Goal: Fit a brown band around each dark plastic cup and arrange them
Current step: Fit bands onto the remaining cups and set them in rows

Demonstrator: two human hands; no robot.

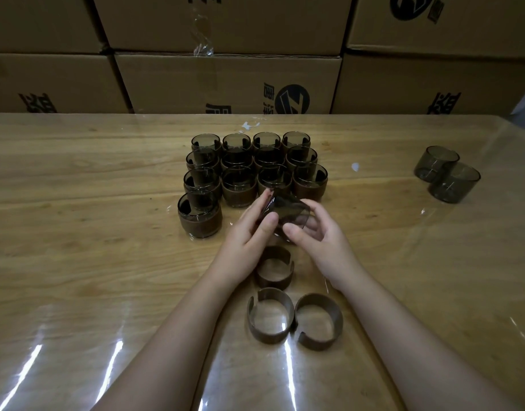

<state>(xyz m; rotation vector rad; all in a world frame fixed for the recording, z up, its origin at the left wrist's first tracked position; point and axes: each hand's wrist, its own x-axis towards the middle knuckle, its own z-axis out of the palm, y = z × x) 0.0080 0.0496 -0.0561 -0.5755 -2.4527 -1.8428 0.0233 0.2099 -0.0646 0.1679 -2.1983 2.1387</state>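
A dark plastic cup [290, 210] is tilted above the table between both hands. My left hand [250, 229] grips its left side with thumb and fingers. My right hand [314, 232] curls around its right side. Behind them, several banded cups [249, 170] stand in rows, with one more banded cup [199, 215] at the front left. Three loose brown bands lie near me: one [274, 268] just below my hands, two others [270, 315] [319, 321] side by side closer in. Two bare dark cups [447, 173] stand at the far right.
A wooden table [77, 232] under a glossy clear cover carries everything. Stacked cardboard boxes [225, 81] wall off the far edge. Small white scraps [355, 166] lie on the table beyond the cups.
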